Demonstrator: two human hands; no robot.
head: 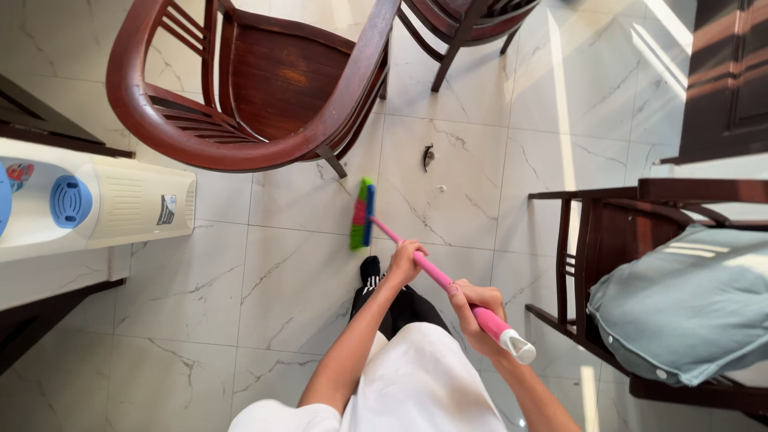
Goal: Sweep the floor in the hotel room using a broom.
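Note:
Both my hands grip a broom with a pink handle (436,274). My left hand (406,261) is closed around the handle lower down, nearer the head. My right hand (477,314) holds it near the white-capped top end. The broom head (362,214), with green, pink and blue bristles, rests on the white marble floor just below a dark red wooden armchair (264,88). A small dark scrap (428,156) and a tiny white speck (440,189) lie on the tiles to the right of the head.
A white water dispenser (88,200) stands at the left. A second wooden chair (468,28) is at the top. At the right, a wooden chair (596,240) carries a grey-blue cushion (688,304). My black-socked foot (370,270) is beneath the handle.

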